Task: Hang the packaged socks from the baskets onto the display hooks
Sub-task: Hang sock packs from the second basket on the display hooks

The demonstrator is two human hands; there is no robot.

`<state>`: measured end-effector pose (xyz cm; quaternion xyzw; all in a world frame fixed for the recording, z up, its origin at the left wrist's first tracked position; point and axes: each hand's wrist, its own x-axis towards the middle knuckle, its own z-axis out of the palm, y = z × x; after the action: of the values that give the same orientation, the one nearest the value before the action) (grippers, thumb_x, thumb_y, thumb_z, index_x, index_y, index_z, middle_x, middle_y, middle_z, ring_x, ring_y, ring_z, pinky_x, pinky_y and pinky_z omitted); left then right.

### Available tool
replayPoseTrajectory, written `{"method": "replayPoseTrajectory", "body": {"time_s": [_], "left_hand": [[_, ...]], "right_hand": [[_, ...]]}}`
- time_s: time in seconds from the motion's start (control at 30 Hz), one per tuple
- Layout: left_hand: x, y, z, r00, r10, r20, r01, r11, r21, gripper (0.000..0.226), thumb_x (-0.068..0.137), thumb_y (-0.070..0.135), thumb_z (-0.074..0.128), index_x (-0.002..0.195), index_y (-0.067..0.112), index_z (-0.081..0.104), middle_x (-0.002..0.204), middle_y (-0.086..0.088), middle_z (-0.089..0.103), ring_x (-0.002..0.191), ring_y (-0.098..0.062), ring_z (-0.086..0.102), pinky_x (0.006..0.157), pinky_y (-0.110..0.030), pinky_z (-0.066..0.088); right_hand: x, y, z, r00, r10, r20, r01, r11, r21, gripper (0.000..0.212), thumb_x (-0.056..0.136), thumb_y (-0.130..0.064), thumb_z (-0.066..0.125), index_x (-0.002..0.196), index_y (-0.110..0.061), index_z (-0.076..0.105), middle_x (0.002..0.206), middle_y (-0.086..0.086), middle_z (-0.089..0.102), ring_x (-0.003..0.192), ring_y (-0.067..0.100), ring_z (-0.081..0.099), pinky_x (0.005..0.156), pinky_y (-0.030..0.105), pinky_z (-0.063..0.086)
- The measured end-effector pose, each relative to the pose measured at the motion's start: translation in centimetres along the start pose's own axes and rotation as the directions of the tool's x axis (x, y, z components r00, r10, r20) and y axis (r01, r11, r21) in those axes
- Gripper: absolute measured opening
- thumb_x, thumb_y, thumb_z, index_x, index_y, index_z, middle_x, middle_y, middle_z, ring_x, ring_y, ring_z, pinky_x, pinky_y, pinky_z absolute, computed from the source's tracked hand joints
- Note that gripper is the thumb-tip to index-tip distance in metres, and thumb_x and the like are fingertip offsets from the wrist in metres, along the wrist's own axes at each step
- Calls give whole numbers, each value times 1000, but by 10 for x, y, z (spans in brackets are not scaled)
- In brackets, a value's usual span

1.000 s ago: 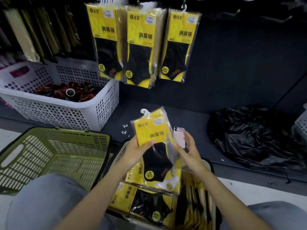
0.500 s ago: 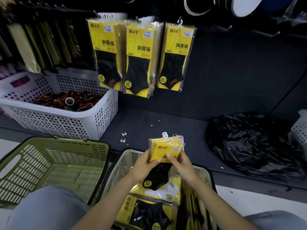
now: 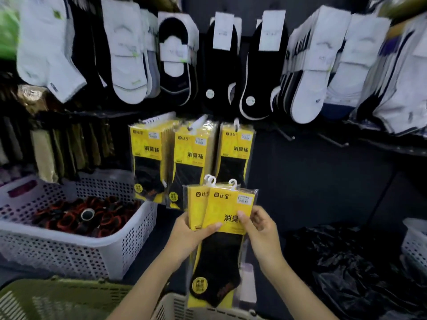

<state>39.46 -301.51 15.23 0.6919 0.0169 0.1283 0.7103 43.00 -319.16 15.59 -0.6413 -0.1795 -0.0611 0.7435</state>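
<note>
Gripping sock packs (image 3: 227, 209): left hand (image 3: 184, 234), right hand (image 3: 261, 229)

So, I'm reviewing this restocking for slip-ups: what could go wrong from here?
1. The left hand and right hand hold several sock packs fanned apart, their white hangers not lined up; one could fail to catch or slip loose.
2. The hanging packs just behind look crowded; pushing more on might knock some off.
</note>
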Motion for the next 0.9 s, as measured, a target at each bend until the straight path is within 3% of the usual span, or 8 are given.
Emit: {"method": "replayPoseTrajectory", "body": {"time_s": [0.17, 0.3, 0.4, 0.43, 0.47, 0.53, 0.7, 0.9], "left_hand": [[23, 23, -10, 998, 56, 9, -56, 997, -53, 39, 79, 52, 52, 107, 28, 66, 101, 14, 73, 95, -1, 67, 72, -12, 50], [46, 43, -30, 983, 130, -128, -132, 991, -5, 33, 82, 49, 52, 97, 25, 70, 80, 13, 74, 77, 0, 69, 66, -11, 50], [62, 59, -44, 943, 231, -238, -213, 972, 100, 44, 83, 49, 53, 70, 10, 67, 40, -5, 32, 34, 0, 39, 40, -6, 30], [65, 68, -46, 935, 252, -250, -224, 965, 133, 32, 82, 51, 53, 85, 23, 37, 38, -4, 24, 30, -2, 28, 36, -8, 24], [70, 73, -49, 928, 271, -257, -232, 958, 170, 53, 82, 53, 53, 41, 30, 28, 36, 2, 20, 31, -2, 22, 35, -10, 21], [77, 81, -53, 930, 261, -259, -212, 956, 202, 61, 83, 54, 53, 32, 24, 36, 36, 8, 21, 33, -2, 20, 35, -11, 20], [89, 90, -62, 918, 290, -270, -229, 945, 235, 49, 80, 57, 52, 46, 24, 38, 43, 8, 23, 40, -8, 22, 39, -14, 20], [90, 91, -55, 923, 251, -290, -186, 954, 234, 60, 82, 53, 54, 34, 25, 32, 35, 9, 19, 31, -4, 18, 34, -11, 19]], "right_hand": [[31, -16, 4, 998, 47, -39, -43, 995, 94, 22, 85, -27, 61, 100, -10, 63, 97, 5, 75, 89, 17, 71, 73, 24, 55], [69, -35, -3, 990, 27, -141, -16, 997, 82, 9, 93, -18, 56, 99, -13, 61, 96, 4, 75, 88, 16, 72, 75, 26, 54], [96, -49, -2, 987, -33, -158, 32, 999, -5, 11, 94, -19, 57, 102, -13, 61, 95, 1, 75, 87, 12, 71, 72, 22, 54], [105, -51, -1, 986, -44, -161, 39, 999, -32, 11, 94, -18, 57, 101, -11, 61, 94, 3, 74, 87, 13, 71, 73, 23, 55], [113, -53, 1, 985, -51, -166, 44, 998, -50, 11, 94, -17, 57, 100, -9, 60, 94, 4, 74, 87, 14, 71, 74, 24, 55], [126, -53, 4, 984, -57, -169, 45, 996, -74, 11, 93, -16, 58, 99, -8, 61, 92, 3, 74, 87, 13, 70, 77, 26, 55], [153, -44, 12, 988, -21, -154, 3, 993, -119, 9, 93, -18, 59, 100, -14, 63, 90, 0, 74, 81, 7, 71, 68, 18, 52], [191, -26, 14, 945, 124, -303, -161, 982, -99, 20, 90, -21, 65, 94, -1, 66, 103, 19, 69, 95, 29, 65, 89, 40, 52]]}}
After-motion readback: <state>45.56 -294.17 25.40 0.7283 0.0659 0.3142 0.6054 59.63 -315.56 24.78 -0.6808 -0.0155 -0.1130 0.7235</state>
